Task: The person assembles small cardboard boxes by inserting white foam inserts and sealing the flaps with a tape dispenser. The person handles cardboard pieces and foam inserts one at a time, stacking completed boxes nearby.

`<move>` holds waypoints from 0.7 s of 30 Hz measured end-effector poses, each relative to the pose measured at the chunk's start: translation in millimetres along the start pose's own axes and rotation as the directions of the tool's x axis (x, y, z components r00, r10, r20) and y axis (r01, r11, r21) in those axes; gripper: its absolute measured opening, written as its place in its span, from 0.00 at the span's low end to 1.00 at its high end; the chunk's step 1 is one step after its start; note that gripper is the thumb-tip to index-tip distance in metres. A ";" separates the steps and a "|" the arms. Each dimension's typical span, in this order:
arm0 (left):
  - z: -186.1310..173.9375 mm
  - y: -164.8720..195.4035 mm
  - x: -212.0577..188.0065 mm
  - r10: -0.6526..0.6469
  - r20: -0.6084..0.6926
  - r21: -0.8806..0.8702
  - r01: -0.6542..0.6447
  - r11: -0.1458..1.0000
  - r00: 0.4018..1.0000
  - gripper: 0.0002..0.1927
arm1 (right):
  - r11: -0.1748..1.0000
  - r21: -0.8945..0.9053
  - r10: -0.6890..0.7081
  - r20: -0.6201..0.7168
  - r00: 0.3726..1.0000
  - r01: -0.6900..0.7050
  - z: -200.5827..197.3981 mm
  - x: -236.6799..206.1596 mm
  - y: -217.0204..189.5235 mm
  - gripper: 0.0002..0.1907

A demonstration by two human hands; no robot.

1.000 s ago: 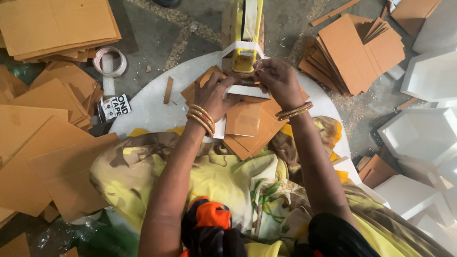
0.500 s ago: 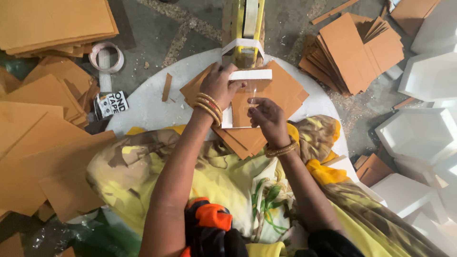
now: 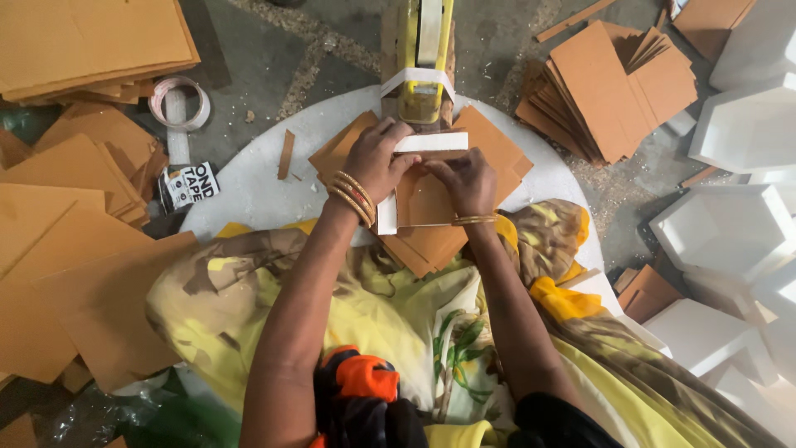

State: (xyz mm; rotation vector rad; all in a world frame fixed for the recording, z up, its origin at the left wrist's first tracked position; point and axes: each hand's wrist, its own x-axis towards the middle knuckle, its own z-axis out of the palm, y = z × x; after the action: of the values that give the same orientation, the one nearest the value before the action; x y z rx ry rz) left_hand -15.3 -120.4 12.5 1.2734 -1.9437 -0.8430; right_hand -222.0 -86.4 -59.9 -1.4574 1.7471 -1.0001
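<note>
Since half a second ago the right hand (image 3: pixel 466 181) has moved up from the loose sheets to the small brown cardboard box (image 3: pixel 424 197), and both hands now close on it: the left hand (image 3: pixel 375 159) grips its white-taped edge at the 10 o'clock corner, fingers curled over the top strip, while the right hand pinches the wall at 2 o'clock. That suggests the box has gone from being taped to being pressed into shape. It sits on the round white bench (image 3: pixel 249 187), on a fan of brown cardboard sheets (image 3: pixel 497 145), just below the yellow tape dispenser (image 3: pixel 424 58) at 12 o'clock. One box is in hand and one dispenser stands there. One roll of white tape (image 3: pixel 178 101) lies at 10 o'clock by a small tape packet (image 3: pixel 189 184). At least four white finished boxes (image 3: pixel 730 228) are stacked at 3 o'clock; the sheets in the piles at 1 o'clock (image 3: pixel 613 83) and 9 o'clock (image 3: pixel 75 249) are too many to count.
</note>
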 end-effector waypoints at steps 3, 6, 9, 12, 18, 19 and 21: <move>-0.1 1.9 0.8 -0.004 -0.024 0.029 0.005 1.000 1.000 0.16 | 0.992 -0.104 -0.070 -0.003 0.998 0.069 -2.1 5.2 -2.7 0.27; -5.2 4.6 -4.2 -0.002 0.009 0.028 0.001 1.000 1.000 0.16 | 0.988 -0.092 -0.110 0.126 0.986 0.122 -11.7 14.2 -2.3 0.26; -10.2 6.1 -9.9 0.008 0.013 0.054 -0.008 0.998 1.000 0.18 | 0.960 -0.089 -0.240 0.217 0.946 0.264 -31.1 27.2 -1.7 0.25; -11.9 6.8 -9.5 0.003 0.032 0.053 -0.004 0.999 0.999 0.18 | 0.969 0.239 -0.125 0.259 0.958 0.062 -47.2 43.4 -6.5 0.28; -14.4 10.9 -6.3 -0.038 0.072 0.076 0.033 0.997 0.997 0.17 | 0.809 0.544 -0.082 0.481 0.873 -0.223 -29.6 76.7 -33.3 0.36; -14.6 11.6 -6.8 -0.045 0.070 0.085 0.039 0.996 0.997 0.18 | 0.814 0.525 -0.047 0.482 0.875 -0.246 -23.4 80.7 -37.5 0.37; -13.7 12.2 -8.2 -0.058 0.064 0.102 0.052 0.993 0.996 0.18 | 0.810 0.525 -0.023 0.475 0.880 -0.262 -12.9 86.8 -43.2 0.39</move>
State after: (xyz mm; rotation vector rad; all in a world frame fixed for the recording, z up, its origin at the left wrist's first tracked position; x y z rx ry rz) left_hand -8.0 -111.0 28.8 1.3791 -2.0343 -0.8338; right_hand -227.0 -173.9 -16.6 -1.0500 1.0427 -0.9088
